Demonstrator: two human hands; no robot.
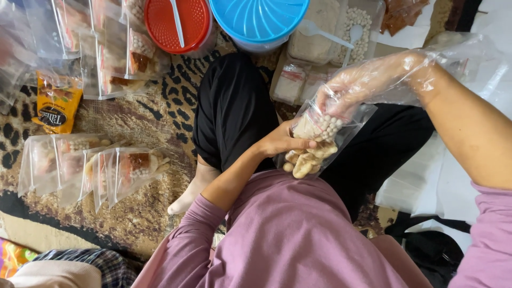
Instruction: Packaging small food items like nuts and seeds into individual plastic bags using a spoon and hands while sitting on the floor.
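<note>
The bare left hand (282,143) is gripping a clear snack bag (320,140) over the lap while the gloved right hand (362,85) is pinching its mouth, just above, and a slack grip could spill the white balls.

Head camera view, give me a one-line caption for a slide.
Bare left hand steadies a clear snack bag while the plastic-gloved right hand reaches into its mouth.

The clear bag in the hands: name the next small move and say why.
Probably draw the gloved right hand out of the bag. Its fingertips are inside the mouth, white balls already lie on the pale pieces, and the left hand grips the bag's side.
</note>
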